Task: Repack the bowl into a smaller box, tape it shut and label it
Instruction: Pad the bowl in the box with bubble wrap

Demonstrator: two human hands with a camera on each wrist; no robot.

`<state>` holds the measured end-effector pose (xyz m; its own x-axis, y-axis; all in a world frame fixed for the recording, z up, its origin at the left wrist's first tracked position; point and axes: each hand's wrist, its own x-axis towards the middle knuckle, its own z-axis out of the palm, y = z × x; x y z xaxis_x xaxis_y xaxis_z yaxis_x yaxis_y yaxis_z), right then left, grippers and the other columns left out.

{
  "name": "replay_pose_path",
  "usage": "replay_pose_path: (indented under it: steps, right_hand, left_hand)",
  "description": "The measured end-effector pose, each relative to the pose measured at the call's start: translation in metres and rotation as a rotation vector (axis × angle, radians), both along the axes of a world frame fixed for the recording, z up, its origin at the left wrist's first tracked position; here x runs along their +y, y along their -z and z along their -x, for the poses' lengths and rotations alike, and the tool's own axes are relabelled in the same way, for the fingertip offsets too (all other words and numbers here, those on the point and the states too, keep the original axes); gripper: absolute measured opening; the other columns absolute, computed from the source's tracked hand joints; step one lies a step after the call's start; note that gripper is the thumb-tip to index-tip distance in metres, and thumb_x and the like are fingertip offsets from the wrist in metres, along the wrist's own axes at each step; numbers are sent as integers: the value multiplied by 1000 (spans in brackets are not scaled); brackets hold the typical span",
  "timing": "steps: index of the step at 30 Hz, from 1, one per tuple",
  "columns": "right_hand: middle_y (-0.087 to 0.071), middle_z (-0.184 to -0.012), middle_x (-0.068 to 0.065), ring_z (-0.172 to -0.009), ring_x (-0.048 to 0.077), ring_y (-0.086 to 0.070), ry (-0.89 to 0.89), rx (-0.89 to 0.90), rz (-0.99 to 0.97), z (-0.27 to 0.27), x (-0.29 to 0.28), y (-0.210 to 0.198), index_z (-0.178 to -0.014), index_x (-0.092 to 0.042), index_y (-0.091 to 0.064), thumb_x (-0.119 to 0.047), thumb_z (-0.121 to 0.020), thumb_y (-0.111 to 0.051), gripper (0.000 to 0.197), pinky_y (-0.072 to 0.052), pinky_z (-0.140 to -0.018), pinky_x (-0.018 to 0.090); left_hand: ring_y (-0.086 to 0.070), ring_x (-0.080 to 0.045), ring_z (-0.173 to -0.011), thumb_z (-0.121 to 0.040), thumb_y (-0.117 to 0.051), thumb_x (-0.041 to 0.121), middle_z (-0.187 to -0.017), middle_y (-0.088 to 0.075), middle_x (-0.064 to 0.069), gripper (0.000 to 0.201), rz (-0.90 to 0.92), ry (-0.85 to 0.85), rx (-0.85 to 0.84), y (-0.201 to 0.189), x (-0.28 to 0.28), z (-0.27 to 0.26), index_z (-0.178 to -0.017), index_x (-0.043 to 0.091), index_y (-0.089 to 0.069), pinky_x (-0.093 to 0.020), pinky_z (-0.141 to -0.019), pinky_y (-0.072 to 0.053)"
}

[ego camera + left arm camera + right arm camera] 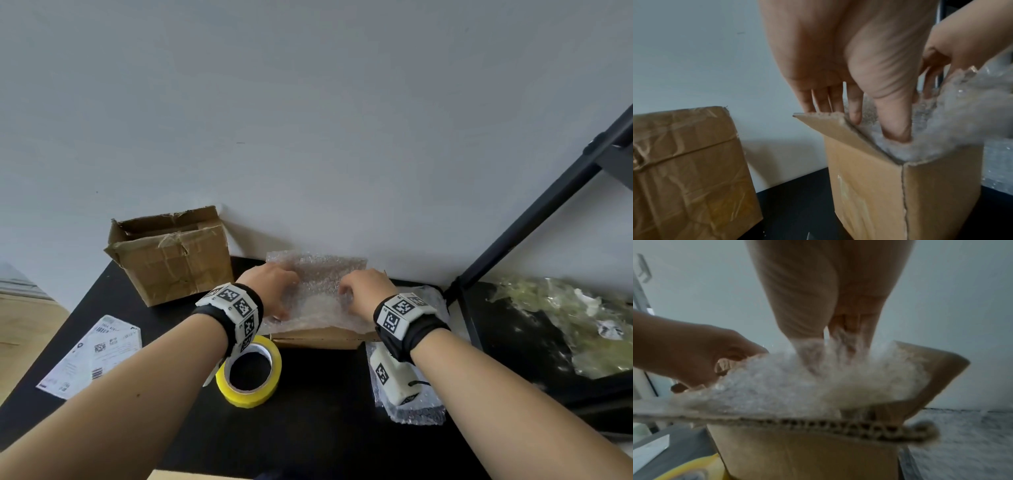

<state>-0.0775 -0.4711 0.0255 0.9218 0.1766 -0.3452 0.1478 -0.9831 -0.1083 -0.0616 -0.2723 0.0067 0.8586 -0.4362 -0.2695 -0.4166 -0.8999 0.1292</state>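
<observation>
Evidently to cushion, the left hand (270, 289) presses bubble wrap (318, 274) into the 12 o'clock box (318, 337), fingers straight; right hand (366, 291) pinches it.

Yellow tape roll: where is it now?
Head view: the yellow tape roll lies flat on the black table under the left wrist, beside the small box, right of the shipping label.

The surface (308, 428) is carrying two cardboard boxes (171, 260) (318, 337), one tape roll (249, 371), one label sheet (90, 356) and two bubble wrap sheets (318, 284) (421, 416); one crumpled plastic heap (561, 325) is lying alongside.
</observation>
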Motion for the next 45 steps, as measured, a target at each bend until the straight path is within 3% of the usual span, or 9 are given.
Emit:
replay_pose_path:
  steps: [4,7,11,13,18,22,28,40,45]
  right_hand:
    - [-54,-120,0,-123,22,-43,-62,-77,-30,-5,0,10,-114,-27,-62,-8,-81,-61,39,-35,-103,52]
    - [-58,-124,2,-120,23,-52,-63,63,100,-14,1,18,-116,-26,-61,-13,-85,-59,34,-35,-104,47]
    - [-61,-79,1,-88,24,-66,-104,115,189,-25,3,31,-82,-19,-63,-19,-85,-54,10,-53,-86,39]
    - [-56,-72,0,-81,24,-66,-125,120,221,-30,3,35,-79,-19,-61,-20,-84,-53,10,-54,-82,39]
    - [-61,-121,12,-109,29,-60,-153,159,228,-37,1,44,-116,-13,-62,-18,-85,-57,32,-48,-89,36]
    - [-52,-135,13,-119,29,-55,-159,186,227,-39,4,53,-133,-12,-51,-15,-87,-62,47,-48,-88,35]
    - [-56,-132,14,-117,30,-57,-179,186,163,-38,8,72,-135,-8,-47,-8,-91,-50,44,-50,-94,42]
    - [-53,-132,17,-119,34,-55,-228,207,177,-40,5,70,-140,-4,-34,-8,-84,-62,63,-46,-96,41]
    - [-63,-122,13,-110,31,-61,-225,196,171,-36,7,63,-128,-8,-53,-16,-86,-59,43,-49,-95,39]
  left_hand:
    - [-44,-16,-121,-70,-75,38,-125,-52,9,64,-49,126,-131,-3,-6,-3,-129,29,-51,-30,-101,-32]
    - [-42,-15,-126,-75,-70,36,-134,-48,9,63,67,112,-112,-3,-13,-3,-133,29,-48,-30,-103,-35]
    - [-41,-15,-127,-77,-67,33,-139,-42,9,60,54,90,8,-1,-16,-5,-133,23,-49,-33,-100,-41]
    - [-40,-14,-129,-81,-64,32,-141,-40,9,57,61,117,-5,3,-16,-10,-134,22,-47,-30,-99,-39]
    - [-41,-19,-129,-85,-58,26,-137,-43,0,48,-12,133,-10,23,-23,-15,-132,15,-51,-33,-103,-42]
    - [-44,-24,-127,-89,-54,25,-135,-47,-6,49,-91,133,17,35,-30,-16,-136,12,-45,-34,-102,-42]
    - [-51,-24,-122,-91,-52,27,-133,-51,-4,46,-126,133,45,49,-35,-18,-134,13,-45,-35,-96,-45]
    - [-55,-23,-117,-93,-46,29,-131,-53,-2,39,-172,163,-19,56,-39,-19,-130,15,-46,-34,-90,-46]
    - [-57,-21,-116,-89,-52,28,-126,-58,0,37,-129,132,36,51,-36,-17,-125,18,-53,-33,-94,-47]
